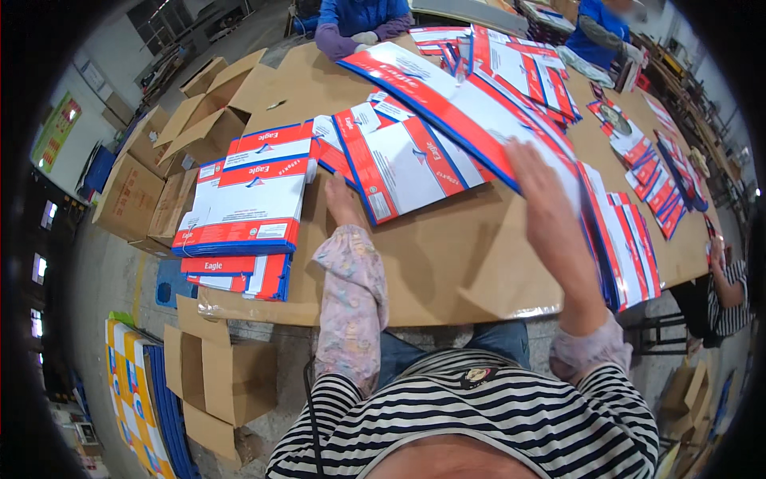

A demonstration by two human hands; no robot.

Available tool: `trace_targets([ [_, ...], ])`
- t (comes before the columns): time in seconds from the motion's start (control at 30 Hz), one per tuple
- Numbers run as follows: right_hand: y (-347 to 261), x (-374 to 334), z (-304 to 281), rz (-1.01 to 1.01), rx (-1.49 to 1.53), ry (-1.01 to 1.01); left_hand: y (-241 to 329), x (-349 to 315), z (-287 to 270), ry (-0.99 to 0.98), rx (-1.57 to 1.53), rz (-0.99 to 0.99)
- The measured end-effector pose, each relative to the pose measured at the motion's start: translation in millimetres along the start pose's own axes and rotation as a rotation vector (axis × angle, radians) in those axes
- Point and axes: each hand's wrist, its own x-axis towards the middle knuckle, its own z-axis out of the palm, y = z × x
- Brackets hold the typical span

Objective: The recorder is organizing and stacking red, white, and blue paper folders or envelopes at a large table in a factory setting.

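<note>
My left hand (343,201) is beside the right edge of a stack of flat printed cartons (254,195), in red, white and blue. Its fingers point away from me, seemingly stretched, with nothing visible in them. My right hand (546,203) lies with outstretched fingers against the near edge of a long flat carton (447,100), which slants across the pile. Whether its thumb is under that carton is hidden. Between my hands, beyond them, lies another flat carton (407,172) at an angle, over others. More flat cartons (626,247) lean in a row right of my right wrist.
A brown cardboard-topped table (447,239) spreads before me. Open cardboard boxes (203,120) stand at its left, another box (211,371) on the floor below. Co-workers in blue (363,20) are across the table; another person (722,275) sits at the right. Further carton piles (654,176) lie there.
</note>
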Motion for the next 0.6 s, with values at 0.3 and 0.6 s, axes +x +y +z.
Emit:
trace_targets([
  [0.3,10.0,71.8,191.3,0.130,0.069,-0.113,-7.7,-11.1,7.5,0.043,0.189,0.178],
  [0.6,134.4,60.5,246.7,0.869,0.921,0.489,-8.7,-6.5,6.6,0.010,0.086,0.133],
])
